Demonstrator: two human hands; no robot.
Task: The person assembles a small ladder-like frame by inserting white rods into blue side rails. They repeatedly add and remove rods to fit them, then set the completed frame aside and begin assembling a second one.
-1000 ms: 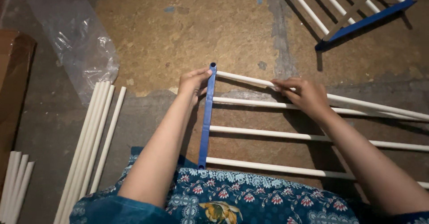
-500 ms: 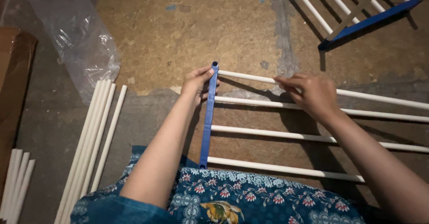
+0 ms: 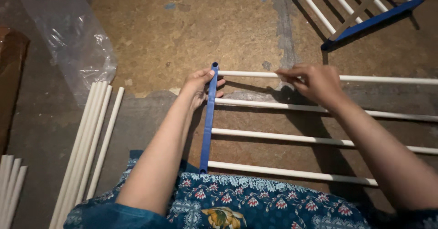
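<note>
While left hand clamps the top of the blue bar, right hand pinches the top white rod at 3 o'clock of it. Three more rods sit below in the bar. Loose white rods lie at 9 o'clock on the floor.

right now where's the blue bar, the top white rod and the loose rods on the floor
blue bar (image 3: pixel 208 128): head view, middle of its length
top white rod (image 3: pixel 248 73): head view, stretch between the hands
loose rods (image 3: pixel 89 137): head view, middle of the bundle
</note>
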